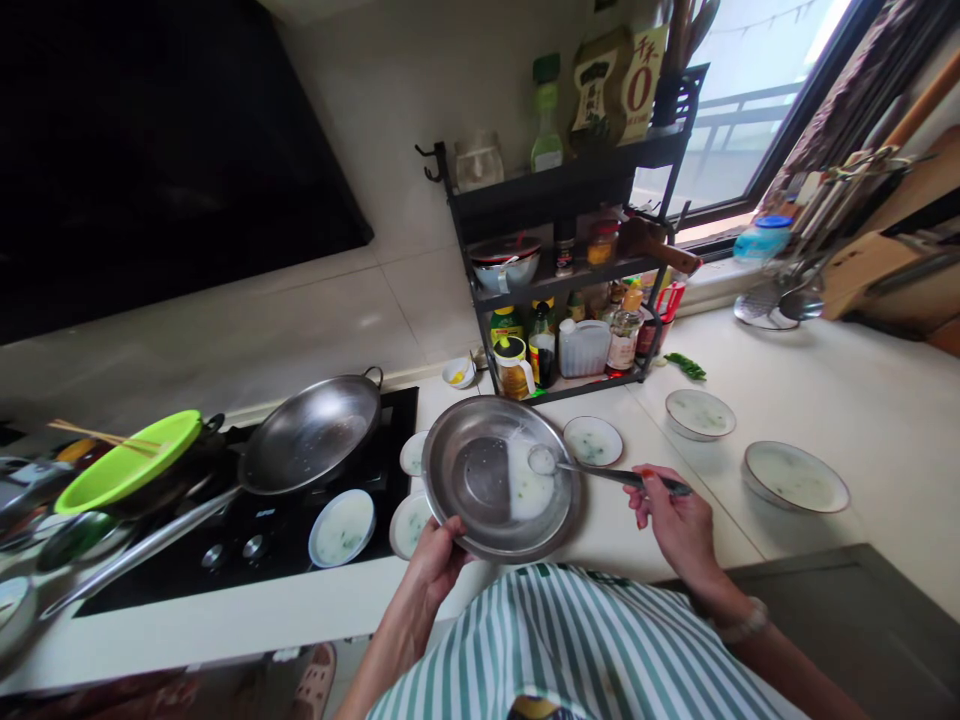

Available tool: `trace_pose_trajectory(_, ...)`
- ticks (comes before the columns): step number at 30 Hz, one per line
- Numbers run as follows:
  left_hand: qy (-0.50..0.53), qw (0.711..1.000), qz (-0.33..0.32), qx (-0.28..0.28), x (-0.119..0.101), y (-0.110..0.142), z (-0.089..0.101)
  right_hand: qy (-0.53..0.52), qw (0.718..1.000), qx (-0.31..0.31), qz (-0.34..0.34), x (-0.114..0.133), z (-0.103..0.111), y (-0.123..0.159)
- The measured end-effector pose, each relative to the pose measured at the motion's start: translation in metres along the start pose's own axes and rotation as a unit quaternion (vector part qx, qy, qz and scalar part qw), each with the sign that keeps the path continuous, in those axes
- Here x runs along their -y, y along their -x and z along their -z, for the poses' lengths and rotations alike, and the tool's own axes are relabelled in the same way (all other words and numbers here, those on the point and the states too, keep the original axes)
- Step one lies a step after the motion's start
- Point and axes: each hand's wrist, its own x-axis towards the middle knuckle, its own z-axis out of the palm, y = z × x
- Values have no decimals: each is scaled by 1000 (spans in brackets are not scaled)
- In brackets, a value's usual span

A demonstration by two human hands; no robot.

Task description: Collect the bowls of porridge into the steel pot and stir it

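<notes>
My left hand point(439, 555) grips the near-left rim of a wide metal basin point(480, 455), which tilts so that a little milky soup with green bits point(529, 485) pools on its right side. In my right hand point(679, 520) is the dark handle of a ladle point(541, 460); its bowl dips into the pooled soup. Close around the basin stand small bowls of the same pale soup: one bowl point(594, 441) behind the ladle handle, one point(411, 524) at the left rim, partly hidden, and another point(412, 454) mostly covered by the basin.
A wok point(311, 435) rests on the black cooktop point(285, 575), beside a soup bowl point(342, 528) and a green basin with chopsticks point(135, 465). More soup bowls point(700, 414) point(795, 477) stand right. Behind is a black rack point(555, 190) with bottles; the sink point(847, 610) lies at front right.
</notes>
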Motion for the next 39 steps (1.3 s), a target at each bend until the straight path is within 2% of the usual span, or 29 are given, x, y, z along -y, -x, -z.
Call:
trace_pose_trajectory(14, -6, 1000, -1, -3, 1, 0, 1, -11, 1000, -13, -13, -7, 6, 2)
trace_pose_trajectory(39, -4, 1000, 1, -10, 0, 0, 0, -6, 1000, -10, -6, -2, 6, 1)
